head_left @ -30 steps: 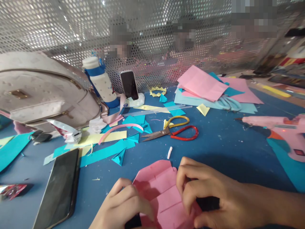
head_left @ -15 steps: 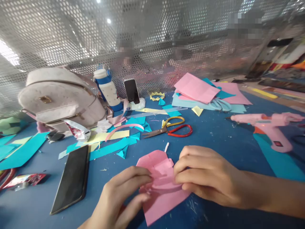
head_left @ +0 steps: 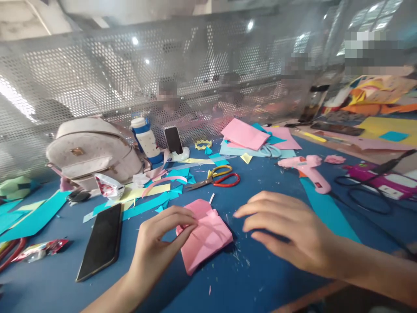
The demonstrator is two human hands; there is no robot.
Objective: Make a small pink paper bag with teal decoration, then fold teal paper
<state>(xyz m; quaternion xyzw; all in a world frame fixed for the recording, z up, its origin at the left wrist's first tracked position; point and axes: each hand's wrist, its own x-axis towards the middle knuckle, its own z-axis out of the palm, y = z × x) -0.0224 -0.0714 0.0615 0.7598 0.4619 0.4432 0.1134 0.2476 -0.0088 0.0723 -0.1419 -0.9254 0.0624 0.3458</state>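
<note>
A folded piece of pink paper point(head_left: 208, 239) lies on the blue table, with a tapered flap at its far end and layered creases. My left hand point(head_left: 166, 243) pinches at the paper's left side, thumb and fingertips together. To the right, my right hand point(head_left: 280, 230) hovers free of the paper, fingers apart and nothing in them. Beyond the paper lie scissors point(head_left: 215, 177) with one yellow and one red handle. A small white stick point(head_left: 211, 198) is just past the paper's far edge.
At left are a black phone point(head_left: 100, 241), a pale backpack point(head_left: 91, 152) and turquoise scraps point(head_left: 153, 204). A bottle point(head_left: 146, 141) and a propped phone point(head_left: 173, 140) stand behind. On the right are a pink glue gun point(head_left: 308, 169), its cord and a purple power strip point(head_left: 384, 180).
My right hand has let go of the pink paper and moved off to the right. The paper's near part is now folded shorter. The head view has tilted up and shifted right.
</note>
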